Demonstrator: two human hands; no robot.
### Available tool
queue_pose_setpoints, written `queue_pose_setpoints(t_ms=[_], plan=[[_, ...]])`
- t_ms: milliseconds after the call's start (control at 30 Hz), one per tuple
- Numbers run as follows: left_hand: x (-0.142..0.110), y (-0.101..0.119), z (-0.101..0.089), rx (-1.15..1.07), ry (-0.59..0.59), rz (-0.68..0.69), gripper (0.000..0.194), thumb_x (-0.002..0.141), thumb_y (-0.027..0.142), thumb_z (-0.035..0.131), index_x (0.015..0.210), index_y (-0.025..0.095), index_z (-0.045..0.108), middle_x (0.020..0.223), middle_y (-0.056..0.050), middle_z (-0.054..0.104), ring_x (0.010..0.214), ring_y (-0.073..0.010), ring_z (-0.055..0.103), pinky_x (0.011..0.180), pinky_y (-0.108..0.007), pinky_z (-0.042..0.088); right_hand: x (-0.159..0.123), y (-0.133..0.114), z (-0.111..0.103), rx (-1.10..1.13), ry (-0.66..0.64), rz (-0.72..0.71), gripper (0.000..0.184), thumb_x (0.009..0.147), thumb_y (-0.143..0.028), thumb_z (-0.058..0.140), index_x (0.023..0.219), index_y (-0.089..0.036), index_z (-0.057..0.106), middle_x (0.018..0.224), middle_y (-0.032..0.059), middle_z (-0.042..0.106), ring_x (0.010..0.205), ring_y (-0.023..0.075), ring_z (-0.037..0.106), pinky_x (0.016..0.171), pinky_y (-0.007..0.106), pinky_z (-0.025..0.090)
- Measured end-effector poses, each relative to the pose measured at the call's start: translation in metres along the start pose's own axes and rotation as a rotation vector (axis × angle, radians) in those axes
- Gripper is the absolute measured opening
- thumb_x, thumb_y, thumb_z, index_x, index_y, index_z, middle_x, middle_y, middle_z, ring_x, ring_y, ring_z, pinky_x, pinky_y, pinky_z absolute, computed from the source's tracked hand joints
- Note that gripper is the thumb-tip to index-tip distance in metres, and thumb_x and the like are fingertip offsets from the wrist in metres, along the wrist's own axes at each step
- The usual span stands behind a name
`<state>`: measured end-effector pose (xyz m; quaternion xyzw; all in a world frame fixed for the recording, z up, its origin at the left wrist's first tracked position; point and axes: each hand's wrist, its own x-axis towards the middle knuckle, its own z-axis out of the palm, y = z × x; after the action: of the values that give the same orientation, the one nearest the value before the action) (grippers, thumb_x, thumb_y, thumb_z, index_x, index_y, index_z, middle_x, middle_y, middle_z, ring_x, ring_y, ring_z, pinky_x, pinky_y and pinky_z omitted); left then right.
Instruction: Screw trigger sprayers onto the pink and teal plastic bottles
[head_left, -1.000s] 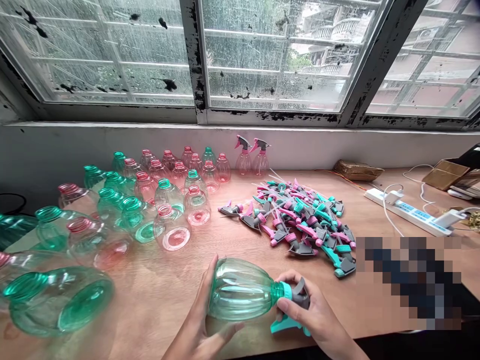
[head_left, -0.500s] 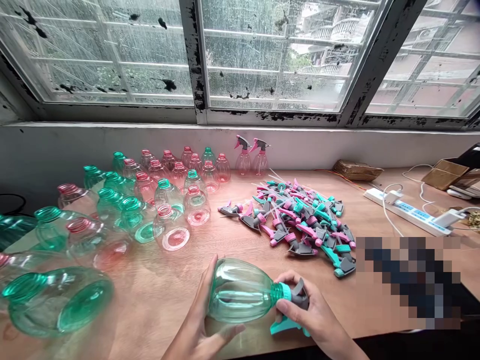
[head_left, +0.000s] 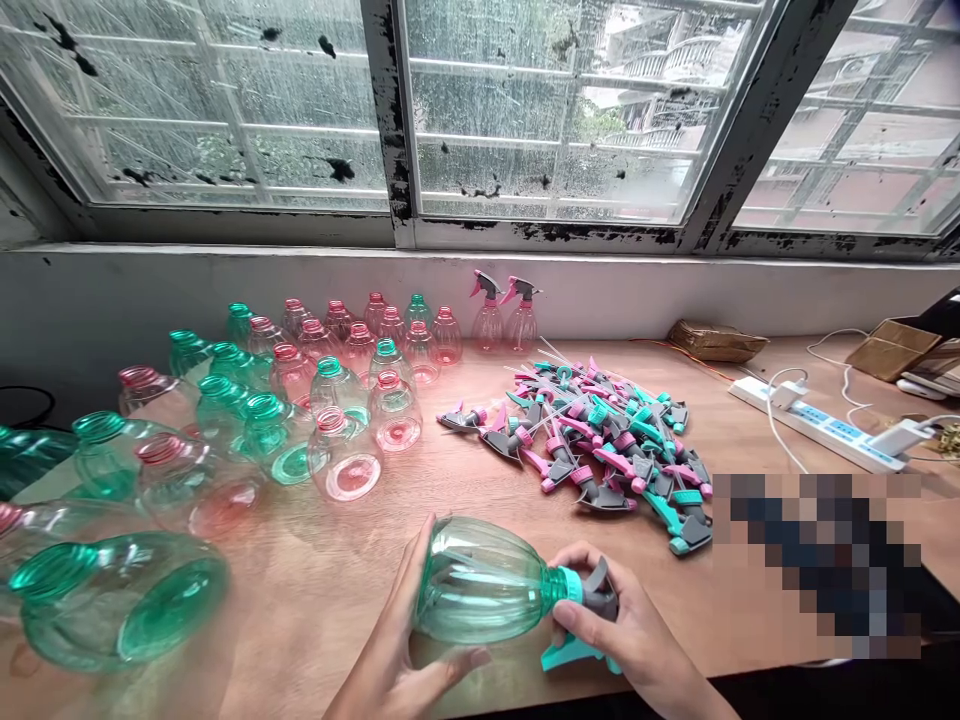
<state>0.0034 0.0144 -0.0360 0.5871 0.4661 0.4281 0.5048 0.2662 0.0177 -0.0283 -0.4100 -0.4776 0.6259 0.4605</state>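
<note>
A clear green plastic bottle (head_left: 480, 580) lies sideways in the air above the near table edge, its base to the left. My left hand (head_left: 412, 640) cups the base, with the thumb below and the fingers behind it. At the bottle's neck sits a grey and teal spray head (head_left: 598, 597), its teal collar against the green threads. My right hand (head_left: 630, 620) closes round that collar and spray head, thumb in front. The teal trigger (head_left: 570, 652) points down towards the table. Whether the collar is fully tightened I cannot tell.
Open green and pink bottles (head_left: 345, 465) stand in a group on the left. A heap of loose spray heads (head_left: 600, 430) lies in the middle right. Two pink bottles with spray heads (head_left: 521, 325) stand by the wall. To the right are a white power strip (head_left: 817, 420) and a blurred-out patch.
The bottle has turned slightly between my hands, its highlights shifting. Both hands keep almost the same place and grip.
</note>
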Motion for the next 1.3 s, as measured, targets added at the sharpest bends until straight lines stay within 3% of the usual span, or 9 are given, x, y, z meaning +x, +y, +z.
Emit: queue_pose_setpoints(t_ms=[200, 267, 433, 667, 800, 967, 1067, 1300], plan=[[0.0, 0.004, 0.003, -0.058, -0.034, 0.008, 0.08, 0.095, 0.046, 0.069, 0.16, 0.048, 0.023, 0.173, 0.002, 0.026, 0.156, -0.0348, 0.031, 0.129, -0.052, 0.02, 0.0, 0.0, 0.001, 0.026, -0.004, -0.008, 0.044, 0.08, -0.051, 0.086, 0.1, -0.019, 0.063, 0.071, -0.0012, 0.069, 0.065, 0.0172, 0.067, 0.062, 0.029, 0.055], [-0.001, 0.006, 0.002, -0.033, -0.036, 0.002, 0.085, 0.093, 0.046, 0.071, 0.16, 0.051, 0.02, 0.172, 0.002, 0.029, 0.155, -0.0347, 0.032, 0.129, -0.053, 0.018, -0.001, 0.0, 0.001, 0.02, -0.004, -0.011, 0.045, 0.08, -0.052, 0.086, 0.1, -0.019, 0.063, 0.071, -0.0013, 0.069, 0.065, 0.0173, 0.067, 0.063, 0.029, 0.055], [-0.001, 0.008, -0.001, 0.005, -0.055, -0.014, 0.105, 0.084, 0.045, 0.082, 0.163, 0.046, 0.013, 0.174, 0.0, 0.021, 0.158, -0.0364, 0.023, 0.13, -0.053, 0.014, -0.001, 0.002, 0.001, -0.014, -0.006, -0.021, 0.047, 0.079, -0.053, 0.086, 0.101, -0.018, 0.064, 0.073, -0.0006, 0.07, 0.066, 0.0184, 0.067, 0.063, 0.031, 0.056], [0.0, 0.008, 0.002, -0.056, -0.049, 0.014, 0.098, 0.088, 0.043, 0.079, 0.163, 0.042, 0.016, 0.173, -0.005, 0.026, 0.153, -0.036, 0.035, 0.128, -0.05, 0.027, 0.0, 0.001, 0.0, 0.005, 0.002, -0.023, 0.043, 0.081, -0.051, 0.085, 0.1, -0.019, 0.063, 0.072, -0.0011, 0.069, 0.065, 0.0179, 0.068, 0.062, 0.03, 0.057], [0.0, 0.004, 0.003, -0.044, -0.043, 0.045, 0.087, 0.094, 0.045, 0.07, 0.163, 0.046, 0.016, 0.173, -0.003, 0.025, 0.155, -0.035, 0.032, 0.129, -0.053, 0.019, 0.0, 0.002, 0.001, 0.019, 0.009, -0.022, 0.043, 0.08, -0.05, 0.086, 0.1, -0.019, 0.063, 0.072, -0.0016, 0.068, 0.064, 0.0172, 0.067, 0.061, 0.029, 0.057], [0.0, 0.007, 0.001, 0.008, -0.048, 0.013, 0.104, 0.085, 0.044, 0.081, 0.163, 0.044, 0.013, 0.174, -0.003, 0.021, 0.158, -0.0369, 0.024, 0.13, -0.053, 0.014, 0.0, 0.004, 0.0, 0.028, -0.005, -0.013, 0.046, 0.079, -0.05, 0.088, 0.102, -0.018, 0.064, 0.074, -0.0009, 0.069, 0.066, 0.0176, 0.068, 0.063, 0.031, 0.057], [-0.001, 0.013, -0.001, 0.014, -0.072, -0.007, 0.104, 0.085, 0.045, 0.081, 0.164, 0.042, 0.014, 0.175, -0.002, 0.019, 0.159, -0.0359, 0.019, 0.131, -0.052, 0.012, 0.0, 0.003, 0.0, 0.017, 0.0, -0.009, 0.047, 0.078, -0.051, 0.088, 0.101, -0.019, 0.064, 0.072, -0.0007, 0.07, 0.066, 0.0194, 0.069, 0.063, 0.033, 0.059], [0.0, 0.009, 0.002, 0.003, -0.046, 0.045, 0.088, 0.093, 0.043, 0.073, 0.161, 0.05, 0.019, 0.174, 0.001, 0.022, 0.156, -0.0346, 0.03, 0.13, -0.051, 0.018, 0.0, 0.0, 0.0, 0.012, 0.011, -0.014, 0.045, 0.079, -0.052, 0.087, 0.099, -0.019, 0.063, 0.071, -0.0013, 0.069, 0.064, 0.0193, 0.069, 0.062, 0.033, 0.06]])
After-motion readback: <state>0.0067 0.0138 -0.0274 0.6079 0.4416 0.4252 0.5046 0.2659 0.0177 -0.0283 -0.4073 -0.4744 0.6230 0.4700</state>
